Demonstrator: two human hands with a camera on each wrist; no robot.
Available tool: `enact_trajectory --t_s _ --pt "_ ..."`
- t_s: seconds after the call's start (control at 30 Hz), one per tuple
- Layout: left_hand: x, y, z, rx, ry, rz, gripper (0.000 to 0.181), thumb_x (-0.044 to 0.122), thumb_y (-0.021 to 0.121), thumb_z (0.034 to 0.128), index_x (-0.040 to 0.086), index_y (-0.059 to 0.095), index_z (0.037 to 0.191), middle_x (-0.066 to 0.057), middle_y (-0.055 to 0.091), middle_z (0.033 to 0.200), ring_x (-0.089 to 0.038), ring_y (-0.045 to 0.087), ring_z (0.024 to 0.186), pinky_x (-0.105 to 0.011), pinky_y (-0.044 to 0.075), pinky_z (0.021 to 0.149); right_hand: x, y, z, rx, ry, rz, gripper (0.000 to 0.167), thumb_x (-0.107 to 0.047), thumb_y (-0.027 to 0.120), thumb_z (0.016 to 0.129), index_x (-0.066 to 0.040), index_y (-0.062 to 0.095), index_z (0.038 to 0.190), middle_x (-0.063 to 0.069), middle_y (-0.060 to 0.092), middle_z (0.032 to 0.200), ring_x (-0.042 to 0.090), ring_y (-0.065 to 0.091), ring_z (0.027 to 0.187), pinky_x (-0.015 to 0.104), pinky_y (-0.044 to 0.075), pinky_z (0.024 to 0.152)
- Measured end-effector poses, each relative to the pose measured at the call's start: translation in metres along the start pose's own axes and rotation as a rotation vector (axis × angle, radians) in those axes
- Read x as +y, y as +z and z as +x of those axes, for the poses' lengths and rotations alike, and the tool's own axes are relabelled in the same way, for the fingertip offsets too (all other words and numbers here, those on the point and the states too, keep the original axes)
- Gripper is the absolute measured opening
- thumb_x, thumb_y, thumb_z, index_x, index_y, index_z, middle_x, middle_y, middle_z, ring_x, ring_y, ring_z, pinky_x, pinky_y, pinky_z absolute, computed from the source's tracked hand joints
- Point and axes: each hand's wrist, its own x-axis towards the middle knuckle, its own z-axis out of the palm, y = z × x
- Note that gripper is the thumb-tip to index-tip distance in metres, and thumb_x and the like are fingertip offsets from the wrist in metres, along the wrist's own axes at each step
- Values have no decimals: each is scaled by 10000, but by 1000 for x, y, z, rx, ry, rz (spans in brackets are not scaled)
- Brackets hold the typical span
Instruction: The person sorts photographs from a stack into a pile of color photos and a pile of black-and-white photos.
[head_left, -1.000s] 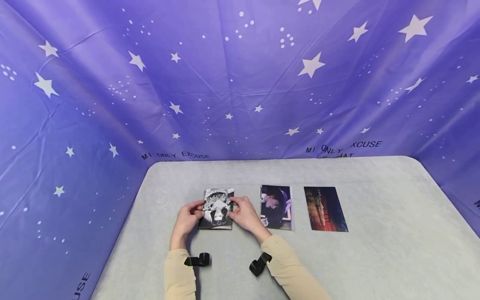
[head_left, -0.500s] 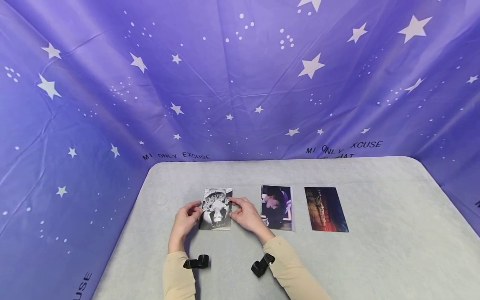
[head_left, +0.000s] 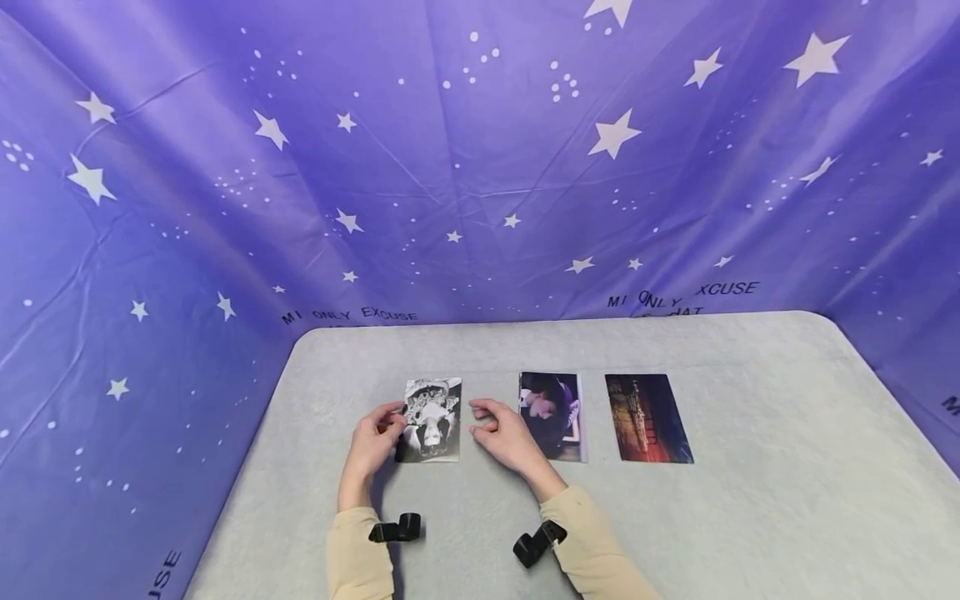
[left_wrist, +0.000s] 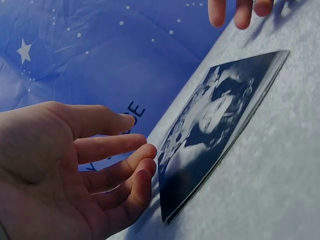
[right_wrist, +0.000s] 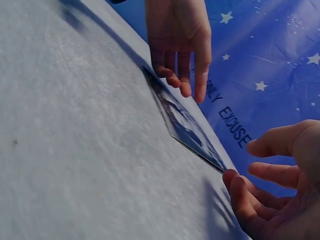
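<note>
A black-and-white picture card [head_left: 432, 421] lies flat on the grey table at the left of a row; its edge in the left wrist view looks layered, like a thin stack. My left hand [head_left: 375, 442] is at the card's left edge with loosely bent fingers, holding nothing; whether its fingertips touch the edge is hard to tell. My right hand [head_left: 510, 437] stands just off the right edge, thumb and forefinger apart with nothing between them. Close beyond that hand, and partly hidden by it, lies a purple-toned picture card [head_left: 555, 408].
A dark picture card [head_left: 649, 418] with orange and red tones lies farther right. Behind the grey table [head_left: 787, 433] hangs a purple cloth [head_left: 480, 167] with white stars, and it also covers both sides. Black straps [head_left: 540, 543] with small cameras sit on the wrists.
My right hand has drawn away from the black-and-white card's right edge, leaving a gap. The left hand stays beside the card. The stack's top card shifted slightly, then settled.
</note>
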Motion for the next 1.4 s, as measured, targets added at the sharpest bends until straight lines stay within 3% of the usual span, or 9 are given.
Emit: enact_trajectory --t_s 0.33,0.5,0.67,0.9,1.07,1.23,1.4 --pt "-1 9 0 -25 63 -44 325 -58 572 850 -136 594 1165 -140 636 835 -82 540 665 -192 433 580 4 -20 -8 34 15 97 275 26 634 850 95 623 1116 96 662 894 79 581 715 188 462 671" --pt "2 13 1 -27 45 -60 317 -60 583 849 -114 612 1160 -143 636 846 -90 541 675 -188 425 577 5 -30 -12 84 22 94 251 37 628 850 92 635 1094 87 668 865 71 569 697 172 442 627" --pt "6 19 2 -43 23 -69 317 -36 608 864 -115 607 1170 -66 591 810 -89 515 666 -186 407 562 9 -36 -15 118 32 71 248 38 628 836 82 654 1078 70 670 847 104 588 713 160 443 637" --pt "40 25 -13 -99 46 -110 321 -95 580 857 -179 561 1165 -180 604 837 -124 525 682 -200 428 554 12 -47 -20 178 80 125 235 76 627 837 91 650 1071 117 668 850 115 589 704 177 450 624" --pt "32 34 -10 -128 48 -174 324 -92 582 872 -184 546 1180 -284 623 901 -185 606 704 -273 530 639 15 -60 -25 207 90 102 235 61 634 848 63 657 1082 118 672 881 77 581 737 170 456 683" --pt "46 39 -16 -153 91 -172 310 -111 568 872 -204 535 1166 -366 604 960 -344 624 775 -277 515 631 17 -74 -29 229 97 74 245 30 640 862 50 657 1106 117 679 922 96 586 783 184 455 723" --pt "57 47 -20 -187 93 -170 313 -106 545 877 -206 524 1173 -374 592 982 -394 617 803 -236 475 599 19 -85 -34 229 142 70 286 -1 631 880 79 618 1154 113 674 929 88 600 781 198 466 714"
